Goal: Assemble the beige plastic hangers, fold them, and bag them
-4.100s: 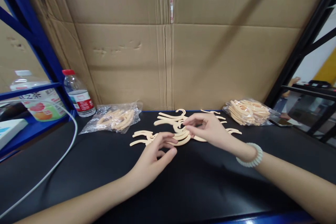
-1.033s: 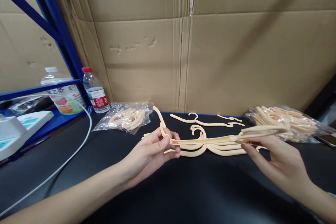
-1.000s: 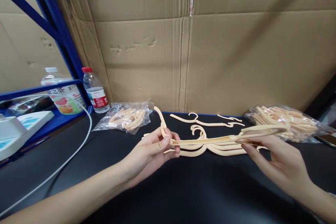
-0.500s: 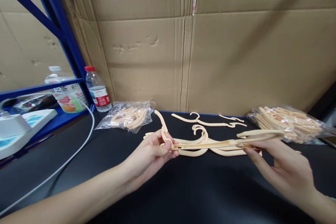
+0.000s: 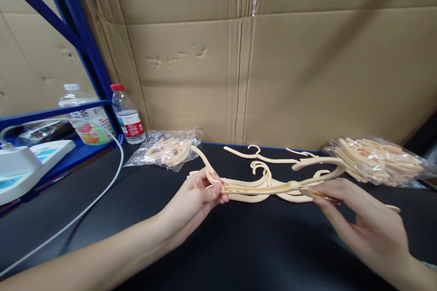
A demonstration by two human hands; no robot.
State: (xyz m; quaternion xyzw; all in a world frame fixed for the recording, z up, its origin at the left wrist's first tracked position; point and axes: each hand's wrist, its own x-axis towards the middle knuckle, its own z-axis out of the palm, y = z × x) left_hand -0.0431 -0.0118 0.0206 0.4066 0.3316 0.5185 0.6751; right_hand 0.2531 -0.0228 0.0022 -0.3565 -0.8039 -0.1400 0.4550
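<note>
Both hands hold a cream plastic hanger piece (image 5: 262,188) stretched level between them above the black table (image 5: 239,245). My left hand (image 5: 196,198) pinches its left end, where a curved arm rises. My right hand (image 5: 362,223) grips the right end, where a curved part sticks up and to the left. Beneath it lie several loose cream hangers (image 5: 259,177) in a small pile. One more hanger (image 5: 259,158) lies flat further back.
A clear bag of hangers (image 5: 169,151) lies at the back left, another fuller bag (image 5: 375,161) at the back right. Cardboard sheets (image 5: 273,68) wall the back. A water bottle (image 5: 127,114), a blue rack (image 5: 68,45), a white cable (image 5: 85,209) and a white device (image 5: 20,168) are on the left.
Since four seconds ago my hands lifted a hanger piece from the pile and spread apart. In the last half second the right end's curved part has swung upward and the left arm tilted lower.
</note>
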